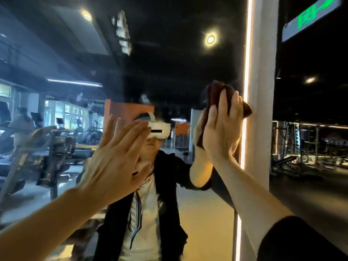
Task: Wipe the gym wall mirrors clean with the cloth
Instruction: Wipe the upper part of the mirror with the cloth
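Pressing crumpled dark-red cloth to mirror, right hand fingers flat, left hand splayed

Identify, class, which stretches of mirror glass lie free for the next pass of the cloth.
Free: the mirror above both hands, and the gap between left hand and right hand. Crowded: the lit right edge strip, where the cloth is pressed.

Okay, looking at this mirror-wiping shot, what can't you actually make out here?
- Head view: most of the cloth lies behind the right hand pressing it to the mirror, so the cloth's full shape is hidden.
- Whether the left hand touches the glass cannot be told.
- The mirror's left and bottom edges are cut off by the frame.
- The green sign is cropped and tilted; its text is unreadable.
- The reflected gym machines are blurred.
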Demonstrator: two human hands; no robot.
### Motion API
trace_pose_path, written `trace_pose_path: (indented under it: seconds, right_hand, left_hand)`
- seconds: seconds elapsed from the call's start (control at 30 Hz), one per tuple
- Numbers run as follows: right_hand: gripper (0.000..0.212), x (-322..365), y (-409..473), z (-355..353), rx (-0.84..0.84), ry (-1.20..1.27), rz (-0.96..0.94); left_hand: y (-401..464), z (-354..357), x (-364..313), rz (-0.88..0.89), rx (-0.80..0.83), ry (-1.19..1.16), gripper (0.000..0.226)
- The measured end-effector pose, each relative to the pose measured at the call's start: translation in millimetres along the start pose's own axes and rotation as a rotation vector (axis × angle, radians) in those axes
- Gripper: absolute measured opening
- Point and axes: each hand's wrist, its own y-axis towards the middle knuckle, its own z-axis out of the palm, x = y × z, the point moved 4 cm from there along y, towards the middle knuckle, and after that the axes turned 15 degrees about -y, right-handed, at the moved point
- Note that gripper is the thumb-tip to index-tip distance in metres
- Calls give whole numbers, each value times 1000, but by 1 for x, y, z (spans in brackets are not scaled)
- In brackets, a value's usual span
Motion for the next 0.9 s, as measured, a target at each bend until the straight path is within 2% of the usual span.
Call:
trace_pose_path:
  seconds: [0.07,0.17,0.23,0.3,0.37,0.47,0.5,0.57,0.73,0.8,0.9]
  right_hand:
    - [53,42,9,10,-5,-24,-22]
    - [51,103,-35,20,65,-59,-411]
    - [50,114,-69,21,144,-54,-636]
    - [50,97,-72,18,148,-49,-688]
    - [49,70,-51,12,64,-73,-529]
    - [54,29,7,10,1,-179,-92]
    - [57,25,24,11,7,-190,-9]
    - [60,42,42,15,23,-197,15]
    - [52,129,-14,28,34,-156,-333]
    - [53,138,-51,29,92,-177,-510]
    - [55,116,-100,23,167,-237,-781]
  left_hand:
    - [8,-8,12,-31,-35,10,68]
    - [18,-14,31,-123,-15,53,65]
    - [20,-18,39,-165,-45,46,69]
    - [16,-16,42,-138,-53,35,80]
    - [12,-14,44,-100,-12,64,86]
    - [9,-14,52,-131,55,108,90]
    - [9,-14,54,-135,76,126,91]
    - [9,-13,57,-124,96,146,90]
    - [6,-16,52,-120,33,94,87]
    - [2,-16,51,-133,-3,36,82]
    - [-12,-14,53,-181,-16,-12,83]
